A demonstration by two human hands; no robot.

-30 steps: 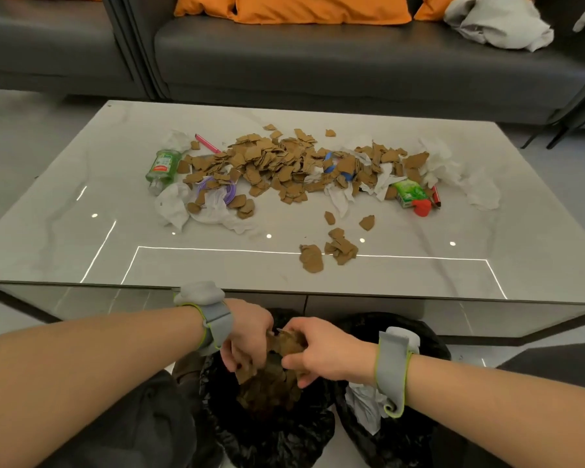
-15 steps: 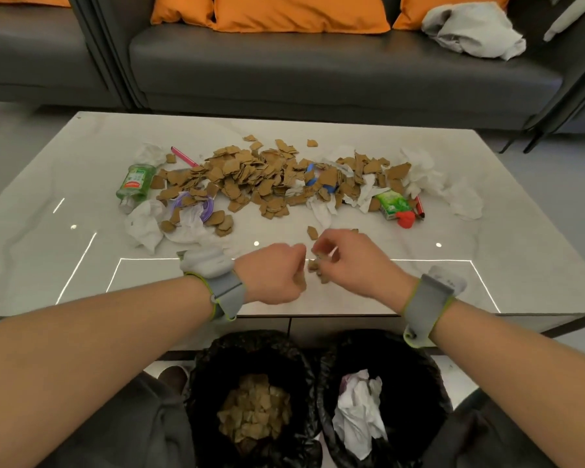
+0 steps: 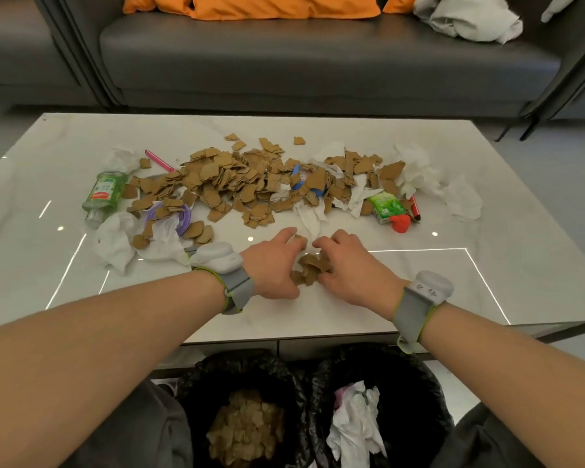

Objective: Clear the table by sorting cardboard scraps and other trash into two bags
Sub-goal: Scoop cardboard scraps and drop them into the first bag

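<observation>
Small cluster of torn brown cardboard scraps (image 3: 309,269) on the near middle of the white marble table (image 3: 487,265), ragged-edged, matte, overlapping one another. Cupped from either side: left hand (image 3: 273,265) palm-down with fingers curled loosely against the cluster's left edge, right hand (image 3: 348,268) likewise curled against its right edge, fingertips nearly meeting beyond it. Both half-closed around the scraps; whether any piece is actually gripped or lifted, cannot tell. Grey wristbands (image 3: 237,288) with white pods on both wrists.

Farther back, across the middle of the table, a much larger heap of cardboard scraps (image 3: 250,184) of the same brown, mixed with crumpled white tissues (image 3: 416,170) and a blue ring-shaped piece (image 3: 298,184). At the heap's left end, a green bottle (image 3: 106,194) lying on its side, a pink pen (image 3: 159,161), a purple ring (image 3: 183,216) partly under scraps, more tissue (image 3: 115,241). At its right end, a green carton (image 3: 385,206), a red cap (image 3: 401,224) just beside it, a red pen (image 3: 415,208).

Below the table's near edge, two black bags side by side: left bag (image 3: 196,400) holding brown cardboard pieces, right bag (image 3: 419,400) holding white tissue and a bit of pink.

Beyond the table, a dark grey sofa (image 3: 318,62) with orange cushions (image 3: 284,6) and a crumpled pale cloth (image 3: 466,16).
</observation>
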